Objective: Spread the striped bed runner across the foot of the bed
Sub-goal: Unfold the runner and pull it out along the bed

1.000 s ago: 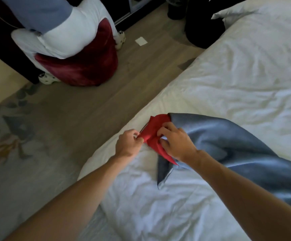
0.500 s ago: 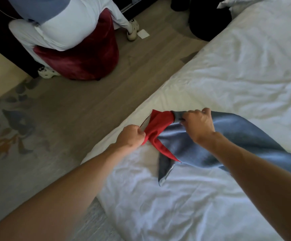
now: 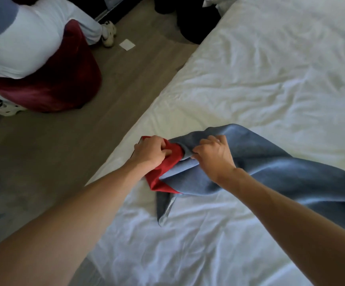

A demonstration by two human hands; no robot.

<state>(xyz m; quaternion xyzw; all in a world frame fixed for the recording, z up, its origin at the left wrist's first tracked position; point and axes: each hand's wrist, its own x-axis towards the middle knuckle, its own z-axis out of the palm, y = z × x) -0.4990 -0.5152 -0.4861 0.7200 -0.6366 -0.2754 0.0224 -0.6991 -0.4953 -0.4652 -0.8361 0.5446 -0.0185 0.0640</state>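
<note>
Closest to me, my two bare forearms reach out over the white sheet of the bed (image 3: 208, 244), which is wrinkled all across. My left hand (image 3: 150, 152) is closed in a fist on the red end of the bed runner (image 3: 270, 172), close to the bed's edge beside the floor. My right hand (image 3: 213, 156) sits just beside it, fingers curled tight around a bunched fold of the blue part. Between the two hands the cloth is gathered and twisted, not flat. The red section shows under and around my left fist, and a narrow blue corner hangs down onto the sheet below it. From my right hand the blue cloth trails off to the right in a thick rumpled band lying on the sheet, running out of view at the edge.

Farther off, the grey wooden floor (image 3: 126, 83) runs along the left side of the bed. A small white scrap of paper (image 3: 127, 44) lies on it. At the far left a person in pale clothes (image 3: 23, 48) sits on a dark red round stool (image 3: 64, 83), one white shoe (image 3: 108, 34) planted on the floor near the paper. A pillow (image 3: 210, 2) shows at the top of the bed.
</note>
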